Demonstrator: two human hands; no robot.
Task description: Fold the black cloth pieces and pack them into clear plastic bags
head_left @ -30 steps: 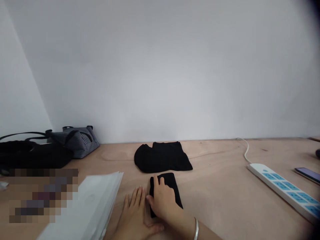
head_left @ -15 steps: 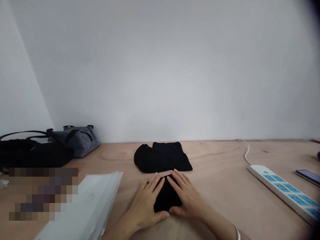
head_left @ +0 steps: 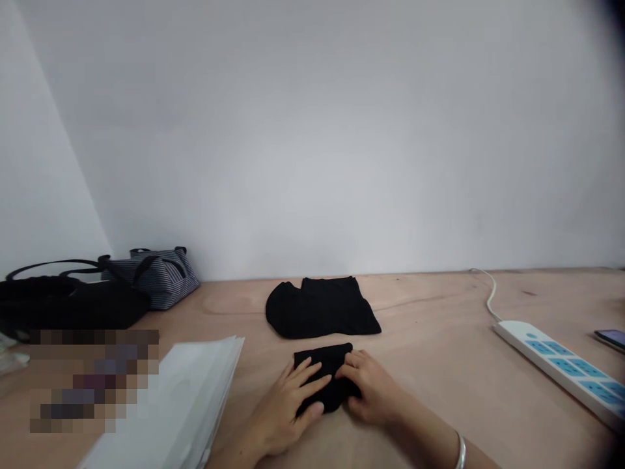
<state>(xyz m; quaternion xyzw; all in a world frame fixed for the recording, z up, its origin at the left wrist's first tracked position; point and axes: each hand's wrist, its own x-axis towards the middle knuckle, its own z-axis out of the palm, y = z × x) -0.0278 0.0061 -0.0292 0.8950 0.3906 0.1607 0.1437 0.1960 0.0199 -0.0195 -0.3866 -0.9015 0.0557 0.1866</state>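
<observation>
A small piece of black fabric [head_left: 328,355] lies on the table in front of me, roughly square; its exact kind I cannot tell. Across its left part, my left hand [head_left: 293,407] rests flat with the fingers spread. At its right edge, my right hand [head_left: 371,389] has bent fingers closed on the cloth, with the thumb lower down. Just beyond lies a larger flat black cloth piece [head_left: 322,309], rounded at the left and straighter at the right. Neither hand touches that one.
White papers or plastic sleeves [head_left: 170,397] are stacked on the left. Behind them are a black bag [head_left: 92,306] and a striped bag [head_left: 168,280]. To the right lie a white power strip [head_left: 561,365] with its cord and a phone [head_left: 611,339]. A wall stands behind the wooden table [head_left: 430,345].
My right hand has gone from lying flat with spread fingers to curling at the fabric's right edge. My left hand has drawn slightly back, and more of the fabric's far edge shows.
</observation>
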